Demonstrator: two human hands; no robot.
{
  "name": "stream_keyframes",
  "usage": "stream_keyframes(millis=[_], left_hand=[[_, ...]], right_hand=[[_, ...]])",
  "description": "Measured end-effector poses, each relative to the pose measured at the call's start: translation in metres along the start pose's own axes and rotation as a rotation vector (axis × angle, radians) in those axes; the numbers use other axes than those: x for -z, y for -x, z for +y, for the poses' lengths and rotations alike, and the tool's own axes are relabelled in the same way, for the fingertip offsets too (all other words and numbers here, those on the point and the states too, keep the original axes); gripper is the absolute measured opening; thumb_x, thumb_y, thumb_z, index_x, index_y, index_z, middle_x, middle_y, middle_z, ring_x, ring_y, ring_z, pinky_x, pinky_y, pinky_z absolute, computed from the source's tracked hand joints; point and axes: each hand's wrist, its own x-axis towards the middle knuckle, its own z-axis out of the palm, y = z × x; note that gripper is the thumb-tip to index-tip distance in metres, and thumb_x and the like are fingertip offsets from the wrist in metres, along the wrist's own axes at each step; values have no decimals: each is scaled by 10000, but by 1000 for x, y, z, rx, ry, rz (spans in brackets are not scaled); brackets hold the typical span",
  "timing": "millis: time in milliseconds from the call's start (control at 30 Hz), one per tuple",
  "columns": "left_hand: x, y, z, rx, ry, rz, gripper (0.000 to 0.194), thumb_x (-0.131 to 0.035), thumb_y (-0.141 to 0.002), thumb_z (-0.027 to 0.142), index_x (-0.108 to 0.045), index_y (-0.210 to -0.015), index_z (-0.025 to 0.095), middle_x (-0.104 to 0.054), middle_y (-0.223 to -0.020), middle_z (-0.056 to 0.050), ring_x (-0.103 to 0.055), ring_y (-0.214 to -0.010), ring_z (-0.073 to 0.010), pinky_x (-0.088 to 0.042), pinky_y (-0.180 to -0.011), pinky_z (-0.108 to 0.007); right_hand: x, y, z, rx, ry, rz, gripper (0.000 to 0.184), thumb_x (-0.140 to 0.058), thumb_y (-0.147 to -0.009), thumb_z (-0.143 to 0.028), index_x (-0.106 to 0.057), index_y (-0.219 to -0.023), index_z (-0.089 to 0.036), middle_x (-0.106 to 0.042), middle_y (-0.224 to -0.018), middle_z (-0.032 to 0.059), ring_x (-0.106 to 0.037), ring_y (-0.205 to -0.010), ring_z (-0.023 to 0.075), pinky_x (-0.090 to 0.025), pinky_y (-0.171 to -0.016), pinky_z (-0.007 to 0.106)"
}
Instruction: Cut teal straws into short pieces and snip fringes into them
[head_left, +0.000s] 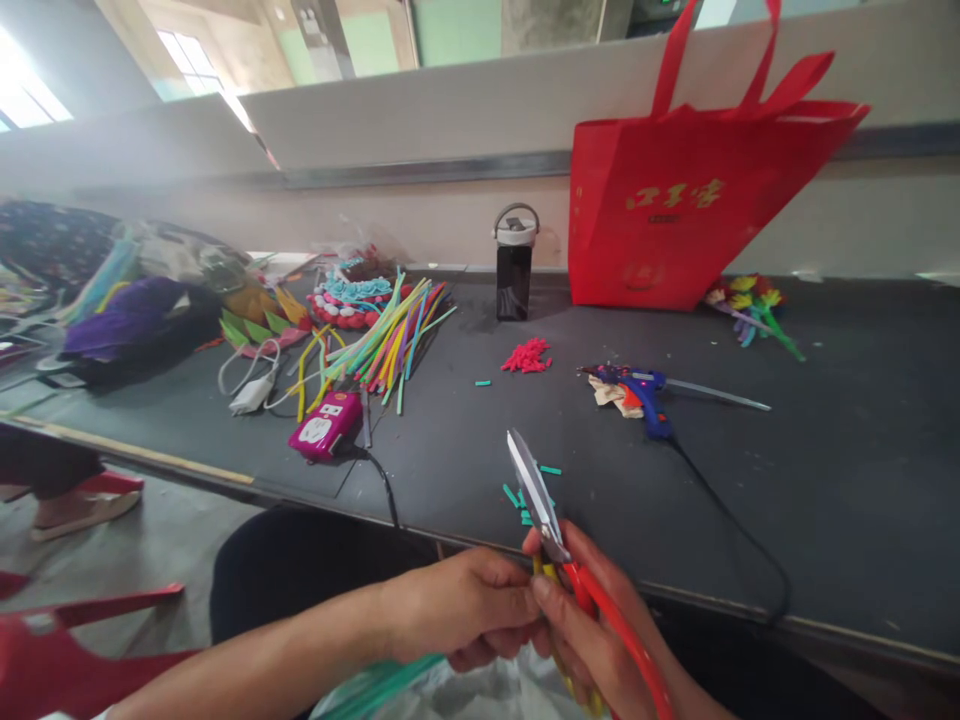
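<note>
My right hand (600, 630) is closed around red-handled scissors (541, 505), whose blades point up and away over the near edge of the dark table (825, 480). My left hand (465, 605) is closed beside it, fingers curled against the right hand, gripping something green that trails down from it (382, 685). Small teal cut pieces (525, 495) lie on the table just beyond the blades.
A blue glue gun (641, 392) with a black cord lies mid-table beside a pile of red bits (527, 356). Colourful strips (390, 335), a pink power strip (328, 425), a black bottle (514, 265) and a red bag (675, 200) stand further back. Another person's foot (75, 510) shows left.
</note>
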Motion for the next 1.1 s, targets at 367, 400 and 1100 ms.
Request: stream_keyframes(millis=[367,400,1100], left_hand=[[0,3,8,44,21,-109,397,-613,-806,537,-605,-882,148,-338,-558,76,-230,-411,-34,-146,-399,-219],[2,4,8,41,26,-107,408,-607,-811,548,-613,-893,148,-349,-570,73,-244,-410,-35,-160,-397,-218],[29,15,8,-192,105,455,433,-609,-780,587,-545,-815,160,-287,-506,118,-163,-362,-21,-84,-348,-194]], right_hand=[[3,0,-5,25,55,6,403,-577,-839,-548,-492,-1054,-218,-507,-552,-69,-340,-367,44,-258,-348,150],[4,-1,-8,39,49,25,390,-585,-834,-540,-499,-1039,-219,-490,-541,-75,-341,-368,45,-259,-355,155],[0,-4,14,-125,13,-63,655,-518,-763,-765,-448,-1148,-239,-548,-644,-64,-517,-439,80,-397,-466,189]])
